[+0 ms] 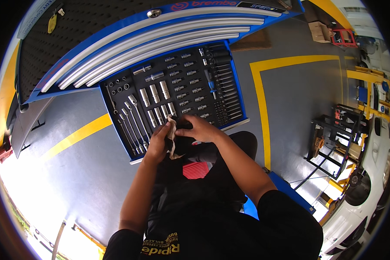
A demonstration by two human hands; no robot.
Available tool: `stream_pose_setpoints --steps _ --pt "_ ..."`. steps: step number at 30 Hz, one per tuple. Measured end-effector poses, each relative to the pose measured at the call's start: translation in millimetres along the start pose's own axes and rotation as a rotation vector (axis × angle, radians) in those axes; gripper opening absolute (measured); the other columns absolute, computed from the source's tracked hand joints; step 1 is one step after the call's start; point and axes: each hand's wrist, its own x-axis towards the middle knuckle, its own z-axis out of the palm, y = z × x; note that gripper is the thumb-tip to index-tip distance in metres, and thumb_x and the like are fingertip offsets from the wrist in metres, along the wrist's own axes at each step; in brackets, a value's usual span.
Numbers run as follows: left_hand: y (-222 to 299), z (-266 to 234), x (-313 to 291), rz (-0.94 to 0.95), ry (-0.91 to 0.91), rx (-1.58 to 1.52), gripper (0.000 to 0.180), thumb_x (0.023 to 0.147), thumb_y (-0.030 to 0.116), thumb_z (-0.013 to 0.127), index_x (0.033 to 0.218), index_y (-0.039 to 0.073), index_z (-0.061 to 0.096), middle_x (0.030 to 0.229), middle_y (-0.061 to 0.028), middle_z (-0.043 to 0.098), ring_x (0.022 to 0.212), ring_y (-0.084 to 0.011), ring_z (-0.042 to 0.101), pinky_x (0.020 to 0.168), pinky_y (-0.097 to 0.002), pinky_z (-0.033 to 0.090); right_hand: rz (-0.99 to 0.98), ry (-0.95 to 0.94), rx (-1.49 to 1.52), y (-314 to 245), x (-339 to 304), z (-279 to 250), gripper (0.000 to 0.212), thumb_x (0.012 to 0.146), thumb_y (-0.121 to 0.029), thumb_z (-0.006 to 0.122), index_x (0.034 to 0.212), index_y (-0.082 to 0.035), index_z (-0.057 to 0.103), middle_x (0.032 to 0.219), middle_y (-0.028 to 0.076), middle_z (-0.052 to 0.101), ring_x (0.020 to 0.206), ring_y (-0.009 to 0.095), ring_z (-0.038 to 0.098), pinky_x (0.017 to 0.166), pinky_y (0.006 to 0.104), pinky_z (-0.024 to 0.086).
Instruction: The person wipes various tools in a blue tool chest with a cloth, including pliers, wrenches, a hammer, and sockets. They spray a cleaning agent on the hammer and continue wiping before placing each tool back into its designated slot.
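Observation:
A crumpled off-white rag hangs between my two hands, just over the near edge of the open tool drawer. My left hand is closed on its left side. From the right, my right hand pinches its upper part with bent fingers and thumb. Whether something is wrapped in the cloth is hidden. Beyond my hands, chrome sockets lie in the drawer's black foam. Long wrenches fill the left side, and a blue-and-black screwdriver lies toward the right beside rows of bits.
Above the open drawer rises the blue tool cabinet with silver drawer handles. A red ribbed seat or pad shows by my legs. Yellow lines mark the grey floor. At right stand a black metal frame and a white car.

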Motion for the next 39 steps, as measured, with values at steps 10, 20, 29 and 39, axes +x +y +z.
stream_pose_setpoints --steps 10,20,29,39 --pt "18.3 -16.9 -31.8 -0.002 0.128 0.331 0.043 0.107 0.029 0.049 0.140 0.002 0.056 0.127 -0.0136 0.069 0.108 -0.0217 0.068 0.087 -0.0341 0.057 0.063 0.628 -0.207 -37.8 51.4 -112.8 0.075 0.082 -0.031 0.088 0.139 -0.003 0.049 0.107 0.021 0.071 0.098 0.033 0.071 0.086 0.0373 0.056" --pt "36.6 -13.2 -39.4 0.093 0.218 0.349 0.042 0.107 0.028 0.049 0.139 0.001 0.055 0.123 -0.0137 0.070 0.109 -0.0226 0.069 0.086 -0.0318 0.055 -0.079 0.700 -1.031 31.1 163.4 -111.8 0.048 0.085 -0.044 0.077 0.122 -0.016 0.066 0.124 0.013 0.063 0.127 0.035 0.055 0.107 0.0571 0.041" --pt "41.1 -11.8 -34.5 0.089 0.177 0.404 0.044 0.107 0.028 0.048 0.140 0.000 0.055 0.123 -0.0124 0.070 0.107 -0.0198 0.068 0.087 -0.0314 0.054 -0.142 0.647 -0.807 56.4 124.2 -61.2 0.025 0.088 -0.018 0.073 0.106 -0.010 0.057 0.110 0.014 0.061 0.097 0.035 0.064 0.085 0.0450 0.053" --pt "29.9 1.1 -47.9 0.066 0.093 0.462 0.045 0.104 0.029 0.052 0.140 0.002 0.055 0.123 -0.0102 0.070 0.105 -0.0176 0.067 0.088 -0.0325 0.053 0.035 0.563 -0.871 87.0 9.0 1.5 0.036 0.093 -0.022 0.070 0.118 -0.003 0.053 0.131 0.029 0.052 0.111 0.042 0.063 0.094 0.0469 0.052"
